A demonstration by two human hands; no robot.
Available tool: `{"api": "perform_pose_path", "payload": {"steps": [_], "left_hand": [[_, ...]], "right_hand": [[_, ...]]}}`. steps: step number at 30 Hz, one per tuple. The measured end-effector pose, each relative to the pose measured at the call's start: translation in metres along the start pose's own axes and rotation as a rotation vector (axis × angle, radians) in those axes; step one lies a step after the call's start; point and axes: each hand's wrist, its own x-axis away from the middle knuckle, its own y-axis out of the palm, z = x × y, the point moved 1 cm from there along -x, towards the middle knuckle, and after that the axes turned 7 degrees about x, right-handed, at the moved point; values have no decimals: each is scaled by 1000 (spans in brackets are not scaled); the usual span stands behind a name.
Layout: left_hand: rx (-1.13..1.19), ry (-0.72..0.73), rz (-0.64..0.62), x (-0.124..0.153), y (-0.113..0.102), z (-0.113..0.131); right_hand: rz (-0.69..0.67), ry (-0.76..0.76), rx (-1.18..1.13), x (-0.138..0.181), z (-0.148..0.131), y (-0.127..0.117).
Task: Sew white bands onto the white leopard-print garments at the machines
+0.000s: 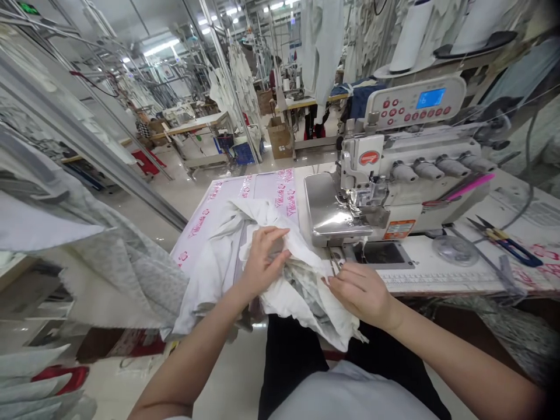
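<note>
The left grip [265,261] is closed on the white fabric [297,306]; the right grip [361,294] pinches its edge, near the overlock machine [394,175].

A garment factory's sewing floor is shown. At near right, an industrial overlock sewing machine [396,175] is set on a worktop [437,256], with thread cones [411,35] mounted above it. Further worktops [188,127] are ranged across the far hall, white garments [240,76] are hung among metal racks [87,99], cardboard cartons [279,140] are placed on the tiled floor [227,373], and long fluorescent lights [161,48] are fitted overhead.
</note>
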Motion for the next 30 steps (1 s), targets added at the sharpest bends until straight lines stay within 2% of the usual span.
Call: {"api": "perform_pose_path", "payload": {"steps": [3, 5, 7, 9, 11, 15, 17, 18, 20, 22, 24, 27, 30], "left_hand": [[-54, 87, -56, -7, -7, 6], [-7, 98, -103, -12, -15, 11], [85, -17, -168, -16, -23, 14], [171, -195, -271, -19, -33, 15], [218, -324, -390, -24, -44, 14], [176, -391, -633, -47, -69, 12], [69, -333, -675, -69, -75, 15], [-23, -263, -655, -82, -72, 18], [-276, -73, -555, -109, -52, 26], [-496, 101, -445, -128, -14, 34], [-538, 173, -368, -135, 30, 38], [-308, 106, -295, -128, 77, 34], [-114, -32, -237, -119, 91, 26]], "right_hand": [[-40, 38, -80, 1, -2, -2], [-85, 161, -187, 3, 0, -6], [-147, 410, -334, 7, 3, -12], [-228, 686, -517, 11, 7, -17], [-316, 871, -713, 11, 10, -19], [-455, 1003, -982, -2, 14, -13], [-524, 1014, -1094, -12, 12, -5], [-541, 1023, -1152, -17, 11, 1], [-487, 1080, -1256, -22, 7, 12], [-354, 1183, -1336, -17, 3, 19], [-236, 1298, -1350, -1, 3, 18], [-202, 1419, -1237, 34, 6, 4], [-237, 1395, -1186, 58, 10, -10]]}}
